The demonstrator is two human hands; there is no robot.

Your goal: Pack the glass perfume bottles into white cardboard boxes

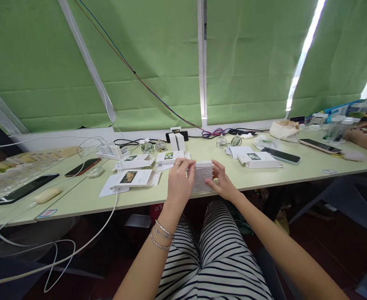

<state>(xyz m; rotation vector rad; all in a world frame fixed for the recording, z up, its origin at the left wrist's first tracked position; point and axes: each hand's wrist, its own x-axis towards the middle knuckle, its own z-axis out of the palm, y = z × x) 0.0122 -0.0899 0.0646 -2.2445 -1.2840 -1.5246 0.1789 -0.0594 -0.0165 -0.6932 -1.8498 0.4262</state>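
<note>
A small white box with fine print on its facing side stands upright near the table's front edge. My left hand closes on its left side, fingers at the top corner. On the other side my right hand grips it, with the thumb across the printed face. To the left lie flattened white boxes with flower pictures, among them a yellow-flower box and a white-flower box. Two slim white boxes stand upright behind my hands.
Round glass bottles stand at the back, with more glass bottles to the right. Phones, another opened box and a cloth pouch lie rightward. A white cable hangs over the front edge. Another person's arm rests far right.
</note>
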